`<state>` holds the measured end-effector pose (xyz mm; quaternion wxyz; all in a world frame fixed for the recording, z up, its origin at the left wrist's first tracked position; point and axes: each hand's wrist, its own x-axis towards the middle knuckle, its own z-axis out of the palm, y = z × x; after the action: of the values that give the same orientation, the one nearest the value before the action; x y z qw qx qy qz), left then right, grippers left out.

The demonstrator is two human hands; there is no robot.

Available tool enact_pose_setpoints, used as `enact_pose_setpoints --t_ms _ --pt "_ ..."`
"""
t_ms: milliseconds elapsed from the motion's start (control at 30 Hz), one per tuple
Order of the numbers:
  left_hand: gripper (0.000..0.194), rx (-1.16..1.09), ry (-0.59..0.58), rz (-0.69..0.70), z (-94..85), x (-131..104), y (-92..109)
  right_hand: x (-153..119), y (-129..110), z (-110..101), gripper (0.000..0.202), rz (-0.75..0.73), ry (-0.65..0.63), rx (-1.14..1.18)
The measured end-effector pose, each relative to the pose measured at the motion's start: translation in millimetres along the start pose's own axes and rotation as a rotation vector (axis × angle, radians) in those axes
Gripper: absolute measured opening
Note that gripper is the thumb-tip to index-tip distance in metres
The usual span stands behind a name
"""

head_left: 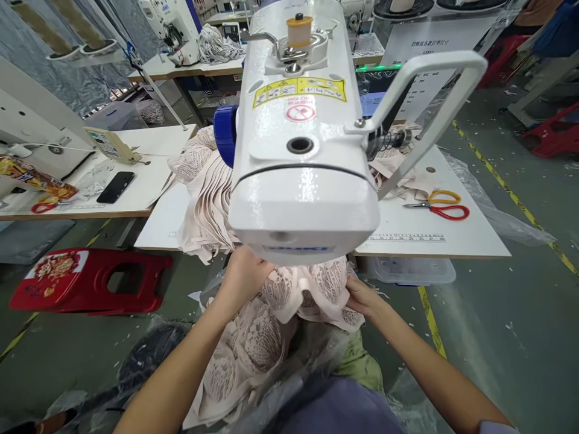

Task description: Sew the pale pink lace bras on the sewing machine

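A pale pink lace bra piece (312,290) hangs below the front end of a white sewing machine (303,199). My left hand (248,271) holds its left side, with the fingertips partly hidden by the fabric and the machine head. My right hand (362,296) is closed on the right edge of the same piece. More lace pieces (253,343) lie on my lap in clear plastic. On the table left of the machine sits a stack of folded pale pink pieces (210,199).
Red and yellow scissors (446,205) lie on the white table (474,238) at the right. A black phone (116,187) rests on the left table. A red stool (90,280) is at the lower left, a clear plastic box (414,270) under the right table edge.
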<state>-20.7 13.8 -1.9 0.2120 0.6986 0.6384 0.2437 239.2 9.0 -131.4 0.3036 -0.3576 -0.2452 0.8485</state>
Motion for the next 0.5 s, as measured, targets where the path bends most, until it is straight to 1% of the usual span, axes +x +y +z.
enact_pose_setpoints --t_ms 133,233,267,333,400,433,467,500 --pt "0.019 0.008 0.018 0.000 -1.5 0 6 -6 -13 -1 0.047 -0.108 0.084 0.006" --pt "0.009 -0.007 0.046 -0.008 -4.4 -5 6 -12 -26 -5 0.041 -0.163 0.149 -0.056" --pt "0.010 -0.016 0.075 -0.021 -5.3 -8 6 -15 -32 -7 0.039 -0.184 0.174 -0.088" --pt "0.018 -0.017 0.177 -0.027 -6.5 -19 6 -22 -43 -9 0.038 -0.230 0.230 -0.153" --pt "0.017 0.016 0.309 0.037 -6.5 -35 13 -33 -55 -8 0.038 -0.299 0.290 -0.195" --pt "0.015 0.029 0.366 0.103 -6.1 -44 19 -39 -61 -4 0.038 -0.338 0.311 -0.212" --pt "0.014 0.028 0.401 0.194 -5.1 -53 27 -47 -65 2 0.038 -0.378 0.318 -0.235" --pt "0.016 0.011 0.408 0.306 -3.7 -62 36 -54 -69 10 0.038 -0.417 0.306 -0.275"
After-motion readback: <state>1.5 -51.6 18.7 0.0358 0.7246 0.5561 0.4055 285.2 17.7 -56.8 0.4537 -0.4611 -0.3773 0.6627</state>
